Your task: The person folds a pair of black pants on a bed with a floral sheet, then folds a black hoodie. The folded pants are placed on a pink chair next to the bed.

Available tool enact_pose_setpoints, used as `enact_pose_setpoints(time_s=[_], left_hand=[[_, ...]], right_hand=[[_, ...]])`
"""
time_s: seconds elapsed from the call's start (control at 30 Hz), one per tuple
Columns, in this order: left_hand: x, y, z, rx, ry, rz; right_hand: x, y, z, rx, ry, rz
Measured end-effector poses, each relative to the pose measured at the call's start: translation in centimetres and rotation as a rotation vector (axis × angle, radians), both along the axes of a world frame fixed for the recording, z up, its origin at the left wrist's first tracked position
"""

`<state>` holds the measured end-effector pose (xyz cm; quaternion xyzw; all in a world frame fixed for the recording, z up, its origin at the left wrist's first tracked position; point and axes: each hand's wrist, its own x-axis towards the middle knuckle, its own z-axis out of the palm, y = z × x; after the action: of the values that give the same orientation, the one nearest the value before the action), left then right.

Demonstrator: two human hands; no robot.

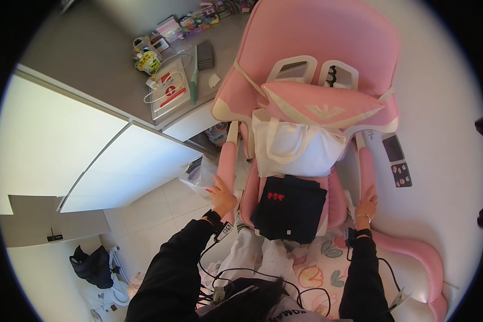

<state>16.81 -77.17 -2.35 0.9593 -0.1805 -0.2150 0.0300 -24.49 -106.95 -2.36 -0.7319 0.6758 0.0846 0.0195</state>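
A pink gaming chair (320, 36) stands right before me. My left hand (224, 199) wraps around the front of its left armrest (227, 161). On the other side, my right hand (366, 204) grips the front end of the right armrest (366, 165). Folded black fabric (292, 209), with red lettering on it, lies on the front of the seat (338, 201). Behind it, a white canvas tote bag (294, 147) leans against the backrest. A pink lumbar pillow (322, 102) is strapped above the bag.
A grey desk (116, 88) at left carries a green-handled brush (195, 78), a notebook and small items. A clear plastic bag (197, 177) sits beside the left armrest. The wall at right has dark switch plates (401, 174). A floral-patterned bed (314, 277) and pink padded edge (410, 245) lie near me.
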Motion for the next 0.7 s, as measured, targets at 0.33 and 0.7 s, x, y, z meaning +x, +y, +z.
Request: enact_pose_setpoints(time_s=[0.33,0.7], left_hand=[[-2.4,1.5,0.9,-0.016,0.144,0.077],[16.2,-11.9,8.4,-0.848,-0.394,-0.479]], right_hand=[[0.9,-3.9,-1.5,0.126,0.081,-0.086],[6.6,9.8,1.3,0.178,0.183,0.380]])
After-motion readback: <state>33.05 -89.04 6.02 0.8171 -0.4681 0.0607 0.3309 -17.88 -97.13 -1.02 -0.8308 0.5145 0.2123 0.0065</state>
